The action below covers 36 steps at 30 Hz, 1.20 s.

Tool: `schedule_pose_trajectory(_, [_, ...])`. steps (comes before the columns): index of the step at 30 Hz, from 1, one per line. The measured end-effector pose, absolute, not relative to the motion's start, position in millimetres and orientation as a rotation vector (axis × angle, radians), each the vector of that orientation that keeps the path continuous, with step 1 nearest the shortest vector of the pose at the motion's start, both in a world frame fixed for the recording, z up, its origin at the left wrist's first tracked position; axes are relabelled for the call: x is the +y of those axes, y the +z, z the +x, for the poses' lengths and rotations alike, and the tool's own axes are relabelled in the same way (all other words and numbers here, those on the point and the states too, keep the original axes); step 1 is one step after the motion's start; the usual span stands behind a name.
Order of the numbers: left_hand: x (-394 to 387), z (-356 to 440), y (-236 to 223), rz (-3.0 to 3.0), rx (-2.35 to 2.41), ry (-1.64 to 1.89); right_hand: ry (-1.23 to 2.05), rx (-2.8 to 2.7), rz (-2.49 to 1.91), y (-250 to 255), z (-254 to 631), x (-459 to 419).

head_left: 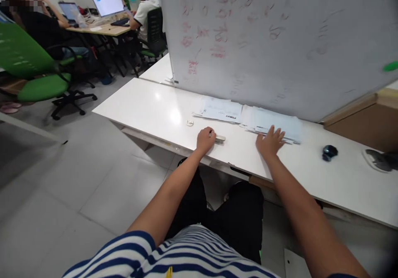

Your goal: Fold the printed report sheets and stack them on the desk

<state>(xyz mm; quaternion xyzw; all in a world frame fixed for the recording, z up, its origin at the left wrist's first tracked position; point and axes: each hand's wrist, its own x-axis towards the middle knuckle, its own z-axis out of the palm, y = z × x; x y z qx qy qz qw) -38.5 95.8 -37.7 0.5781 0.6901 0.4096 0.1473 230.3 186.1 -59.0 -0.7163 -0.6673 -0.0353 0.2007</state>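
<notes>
The pale stapler [220, 138] lay near the front edge of the white desk [137, 103], one end gripped in the curled left hand [205, 141]. The right hand [270, 143], fingers spread wide, was at the near edge of the right paper stack [276, 122]; the left paper stack [220, 109] lay just beside that, below the whiteboard [248, 41].

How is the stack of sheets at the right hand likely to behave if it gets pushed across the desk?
The stack of sheets would probably slide rather than roll, since it lies flat on a glossy desk. It may splay, as its edges are uneven. Single sheets look thin, so one lifted by a corner would likely droop.
</notes>
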Motion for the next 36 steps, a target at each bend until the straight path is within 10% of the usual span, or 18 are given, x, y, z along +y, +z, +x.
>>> schedule_pose_trajectory(36, [92, -39, -30, 1.559, 1.955, 1.137, -0.182, -1.872, -1.85, -72, 230, 193])
